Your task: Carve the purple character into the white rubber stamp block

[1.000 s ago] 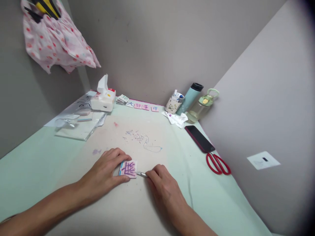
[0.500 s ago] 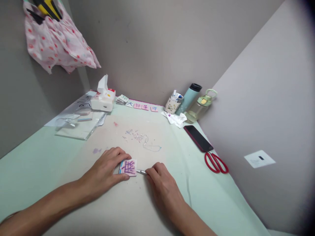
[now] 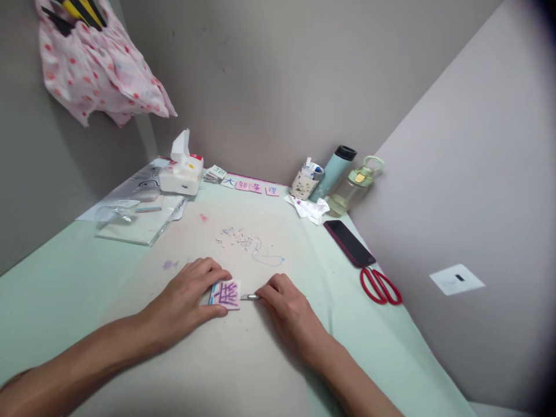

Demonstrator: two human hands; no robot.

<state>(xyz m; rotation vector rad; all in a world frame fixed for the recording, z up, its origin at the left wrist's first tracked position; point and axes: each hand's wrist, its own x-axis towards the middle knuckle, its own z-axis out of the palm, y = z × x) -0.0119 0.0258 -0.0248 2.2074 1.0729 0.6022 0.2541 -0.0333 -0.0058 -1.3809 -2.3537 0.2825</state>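
Between the thumb and fingers of my left hand [image 3: 195,292] is a small square tile [image 3: 226,294], pink-white with a purple character and a blue left edge. It rests on the beige mat [image 3: 208,359]. My right hand [image 3: 284,307] grips a thin silver carving knife [image 3: 251,297], its blade tip at the tile's right edge. Most of the knife's handle is hidden under my fingers. Beyond both hands lie small shavings [image 3: 243,237] and a curled thin strip [image 3: 268,263].
A row of character tiles [image 3: 255,188] lines the back, beside a tissue pack [image 3: 181,176]. At right stand a pen cup [image 3: 304,184], a teal flask [image 3: 334,174] and a clear bottle [image 3: 347,194], with a phone [image 3: 350,243] and red scissors [image 3: 380,285] nearer. Plastic-wrapped sheets [image 3: 134,229] lie left.
My right hand has shifted slightly upward and turned, so the knife lies more level against the tile's right edge. My left hand keeps its hold on the tile.
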